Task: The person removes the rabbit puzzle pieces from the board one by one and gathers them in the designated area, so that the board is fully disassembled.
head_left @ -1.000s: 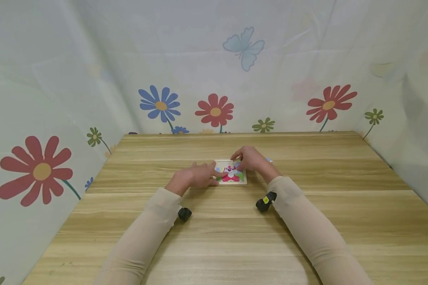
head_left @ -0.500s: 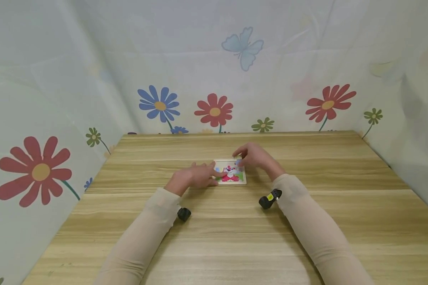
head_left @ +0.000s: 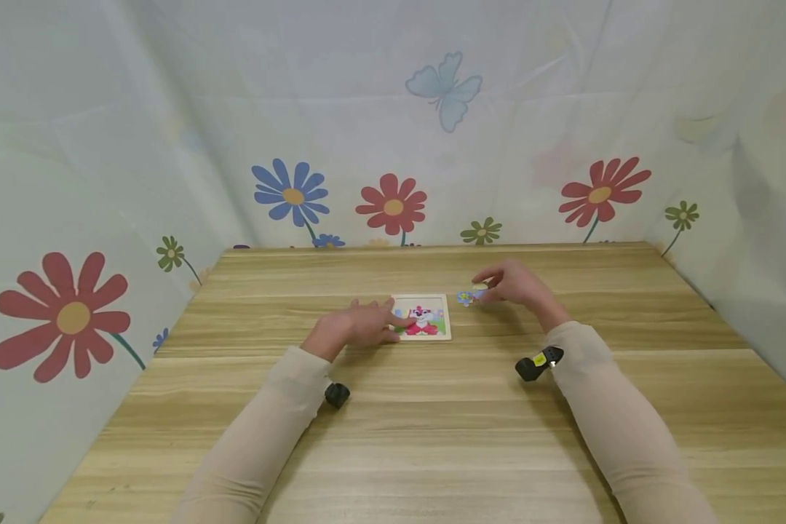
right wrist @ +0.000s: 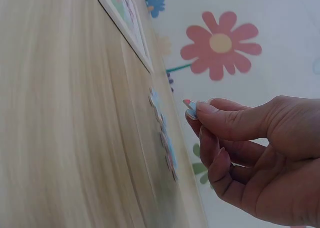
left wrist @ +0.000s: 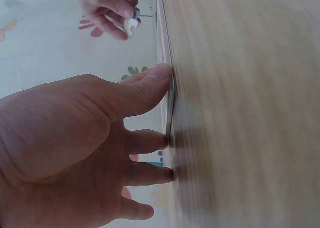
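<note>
A small wooden tray puzzle [head_left: 448, 320] lies on the table, with a pink and white cartoon animal picture in its lower part and a bare pale strip along its top. My left hand [head_left: 360, 324] rests at its left side, the thumb pressing on the edge in the left wrist view and the other fingers spread. To the right of the tray, my right hand [head_left: 514, 284] pinches a puzzle piece [right wrist: 191, 108] between thumb and fingers, lifted off the table. Just below it lie several loose light-blue puzzle pieces [right wrist: 164, 133], partly hidden by the hand in the head view.
The wooden table [head_left: 399, 437] stretches out on all sides of the tray. Behind and beside it hangs a white curtain [head_left: 530, 124] printed with flowers and a butterfly. A black wrist camera [head_left: 533, 366] sits at the right cuff, another [head_left: 337, 395] at the left.
My right hand has moved from the tray's upper right corner rightward to above the loose pieces, uncovering that corner and some blue pieces. My left hand has stayed put.
</note>
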A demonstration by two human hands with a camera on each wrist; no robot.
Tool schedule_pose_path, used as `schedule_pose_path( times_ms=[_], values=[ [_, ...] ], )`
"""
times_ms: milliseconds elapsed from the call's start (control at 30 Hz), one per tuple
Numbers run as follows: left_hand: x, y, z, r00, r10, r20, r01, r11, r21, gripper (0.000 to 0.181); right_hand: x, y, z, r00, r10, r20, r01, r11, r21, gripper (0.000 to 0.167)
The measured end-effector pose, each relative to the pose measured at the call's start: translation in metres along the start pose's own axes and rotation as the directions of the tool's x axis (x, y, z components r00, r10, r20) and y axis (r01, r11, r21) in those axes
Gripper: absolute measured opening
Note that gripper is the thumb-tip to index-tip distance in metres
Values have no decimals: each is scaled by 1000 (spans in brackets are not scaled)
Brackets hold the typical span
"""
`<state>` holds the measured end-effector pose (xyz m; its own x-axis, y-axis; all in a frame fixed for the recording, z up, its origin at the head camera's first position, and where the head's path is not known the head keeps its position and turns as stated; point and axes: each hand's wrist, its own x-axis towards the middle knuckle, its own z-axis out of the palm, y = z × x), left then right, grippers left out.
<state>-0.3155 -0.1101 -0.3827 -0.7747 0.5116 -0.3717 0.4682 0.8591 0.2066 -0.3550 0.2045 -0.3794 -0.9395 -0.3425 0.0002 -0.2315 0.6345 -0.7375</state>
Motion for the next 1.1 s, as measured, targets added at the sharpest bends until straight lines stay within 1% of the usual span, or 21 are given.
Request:
schedule_pose_path(
  times_ms=[67, 267, 500, 700, 900, 1100],
  values=[
    [0, 0, 0, 1000, -2, -1, 2, 1000, -2, 48, -2, 5, -5, 999, 34, 0, -34, 999, 7, 39],
    [0, 2, 1, 1000, 1, 2, -1, 1000, 17, 48, -8, 18, -19, 995, 96, -6, -96, 995, -13, 41],
    [-1, 3, 0, 1000, 15, 1, -15, 1000, 18, 48, -13, 28, -27, 994, 108, 4, -108, 994, 23, 39],
    [-1, 2, 0, 1000, 14, -8, -14, 1000, 15, 48, -10, 34, -29, 991, 136, 12, -137, 990, 26, 37],
    [-1, 2, 0, 1000, 20, -9, -20, 1000, 17, 48, -5, 40, -25, 986, 166, 6, -165, 986, -30, 34],
    [0, 1, 0, 1000, 18, -6, -18, 1000, 15, 48, -3, 42, -21, 988, 157, -9, -158, 984, -86, 33]
  ],
)
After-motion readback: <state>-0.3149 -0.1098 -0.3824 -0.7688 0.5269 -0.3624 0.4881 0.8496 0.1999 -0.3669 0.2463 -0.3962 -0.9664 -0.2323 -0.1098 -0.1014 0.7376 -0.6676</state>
